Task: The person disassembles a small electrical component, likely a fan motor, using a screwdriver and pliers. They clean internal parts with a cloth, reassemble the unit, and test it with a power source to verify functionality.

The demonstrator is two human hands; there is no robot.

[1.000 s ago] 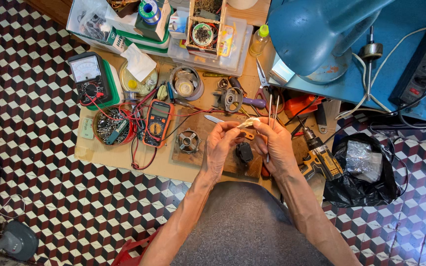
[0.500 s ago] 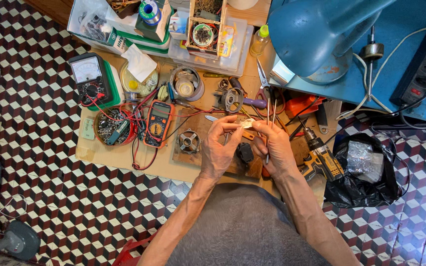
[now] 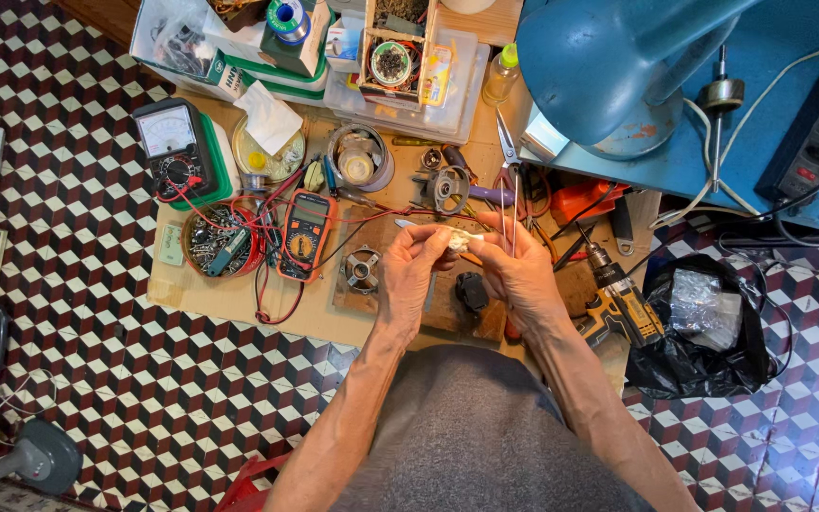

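1. Two hands meet above the middle of a low wooden table (image 3: 239, 303). We see them from overhead, over the person's grey-clad lap.
2. Our left hand (image 3: 414, 275) and right hand (image 3: 523, 275) both pinch a small pale wad (image 3: 460, 241), perhaps cloth or paper, held in the air between the fingertips. Both hands are closed narrowly on it.
3. A thin metal rod (image 3: 514, 213) rises beside the right fingers; we cannot tell whether that hand grips it.
4. Just left of the hands lie a round metal motor part (image 3: 362, 268) and an orange multimeter (image 3: 305, 235) with red leads. A small black part (image 3: 472, 291) sits on the table below the hands.
5. Farther left stands a green analogue meter (image 3: 174, 144) and a bowl of loose screws (image 3: 215, 242).
6. A yellow cordless drill (image 3: 618, 299) lies to the right.
7. To work well here, we judge it best to keep fingertip pressure light and even, and to hold the wad over the table so nothing dropped rolls onto the tiled floor (image 3: 97, 398).
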